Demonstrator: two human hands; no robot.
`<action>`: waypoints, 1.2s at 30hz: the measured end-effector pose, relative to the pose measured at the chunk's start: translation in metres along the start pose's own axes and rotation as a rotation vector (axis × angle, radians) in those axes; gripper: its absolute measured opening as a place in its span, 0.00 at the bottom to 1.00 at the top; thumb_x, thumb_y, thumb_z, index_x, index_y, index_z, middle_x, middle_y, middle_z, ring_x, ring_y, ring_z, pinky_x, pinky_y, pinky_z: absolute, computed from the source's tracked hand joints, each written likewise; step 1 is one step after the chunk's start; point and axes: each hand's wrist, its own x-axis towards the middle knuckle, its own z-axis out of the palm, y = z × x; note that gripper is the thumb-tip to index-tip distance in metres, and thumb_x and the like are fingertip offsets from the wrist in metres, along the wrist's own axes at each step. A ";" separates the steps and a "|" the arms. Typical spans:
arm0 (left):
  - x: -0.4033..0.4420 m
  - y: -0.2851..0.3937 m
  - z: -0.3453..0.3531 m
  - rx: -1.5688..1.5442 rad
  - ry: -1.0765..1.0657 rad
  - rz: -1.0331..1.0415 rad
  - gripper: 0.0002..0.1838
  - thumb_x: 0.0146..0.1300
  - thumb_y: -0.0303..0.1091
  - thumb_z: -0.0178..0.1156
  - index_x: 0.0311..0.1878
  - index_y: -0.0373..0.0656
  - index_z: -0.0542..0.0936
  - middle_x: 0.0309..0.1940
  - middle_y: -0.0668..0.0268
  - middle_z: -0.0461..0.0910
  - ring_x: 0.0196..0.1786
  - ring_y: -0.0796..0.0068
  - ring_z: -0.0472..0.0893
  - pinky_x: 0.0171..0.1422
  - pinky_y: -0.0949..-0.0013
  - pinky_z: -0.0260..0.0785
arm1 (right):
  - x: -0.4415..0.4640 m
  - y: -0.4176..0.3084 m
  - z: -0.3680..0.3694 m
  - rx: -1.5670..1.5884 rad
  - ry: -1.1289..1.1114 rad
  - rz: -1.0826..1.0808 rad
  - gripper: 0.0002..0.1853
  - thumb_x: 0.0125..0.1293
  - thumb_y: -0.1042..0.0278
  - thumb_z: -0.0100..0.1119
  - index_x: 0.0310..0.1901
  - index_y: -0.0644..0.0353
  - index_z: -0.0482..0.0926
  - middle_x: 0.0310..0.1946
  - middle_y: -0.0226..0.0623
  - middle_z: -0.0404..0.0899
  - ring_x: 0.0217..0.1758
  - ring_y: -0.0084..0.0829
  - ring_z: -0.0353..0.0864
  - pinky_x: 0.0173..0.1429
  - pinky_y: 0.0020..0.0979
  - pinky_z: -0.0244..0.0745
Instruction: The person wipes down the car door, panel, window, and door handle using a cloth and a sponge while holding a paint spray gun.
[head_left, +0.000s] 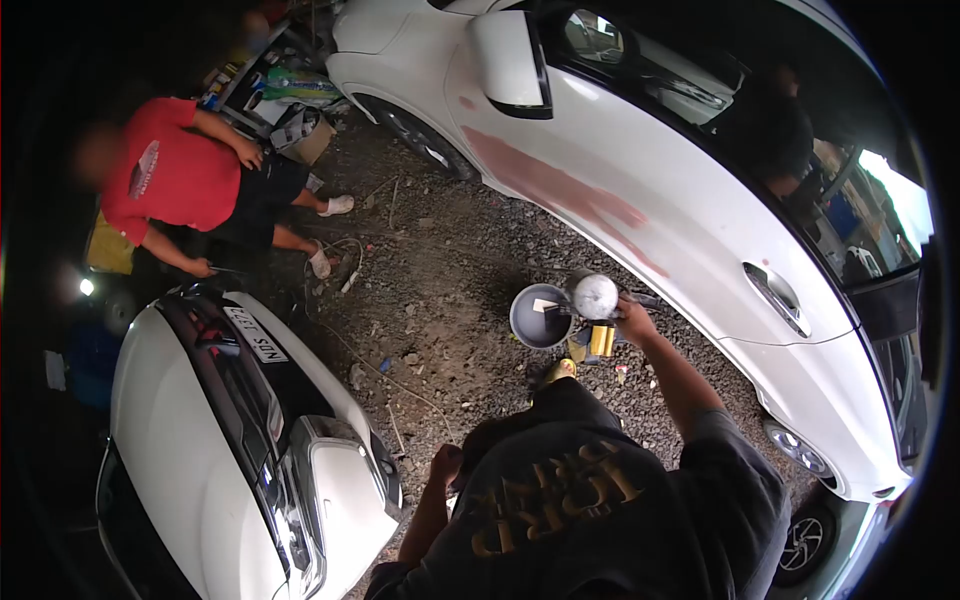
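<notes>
My right hand [632,320] is closed around a tool with a round whitish top [595,296], held just right of a grey basin [541,330]. Inside the basin lies a small pale block [545,304]. Right below the tool stands a yellow can [601,341] on the gravel. My left hand [447,464] is near my knee, at the lower middle; its fingers look curled, and whether it holds anything is hidden. Beyond my right hand is the white car's side [620,150], with reddish-brown patches [550,180] on its door and fender.
A second white car [200,430] stands at the lower left. A person in a red shirt [190,180] stands at the upper left, near a cardboard box [314,141] and cluttered shelving. A thin cable [375,365] crosses the gravel. A car wheel [803,542] shows at the lower right.
</notes>
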 end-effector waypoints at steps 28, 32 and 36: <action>0.116 0.178 0.012 0.184 -0.172 0.292 0.18 0.56 0.38 0.65 0.49 0.44 0.84 0.42 0.53 0.86 0.49 0.50 0.85 0.56 0.55 0.76 | -0.266 0.020 -0.125 -0.465 0.388 0.342 0.21 0.56 0.88 0.59 0.50 0.57 0.84 0.68 0.39 0.76 0.81 0.54 0.60 0.84 0.54 0.59; 0.118 0.179 0.013 0.196 -0.066 0.349 0.17 0.57 0.36 0.64 0.49 0.43 0.84 0.42 0.54 0.86 0.49 0.51 0.85 0.57 0.56 0.75 | -0.255 -0.001 -0.134 -0.407 0.454 0.333 0.20 0.56 0.87 0.60 0.50 0.58 0.84 0.70 0.40 0.76 0.82 0.54 0.61 0.83 0.51 0.60; 0.113 0.173 -0.005 -0.031 -0.067 0.187 0.17 0.59 0.35 0.63 0.50 0.40 0.83 0.45 0.55 0.85 0.51 0.56 0.85 0.58 0.58 0.74 | -0.249 -0.004 -0.146 -0.425 0.549 0.302 0.24 0.51 0.90 0.59 0.50 0.58 0.84 0.69 0.40 0.76 0.81 0.53 0.62 0.83 0.51 0.60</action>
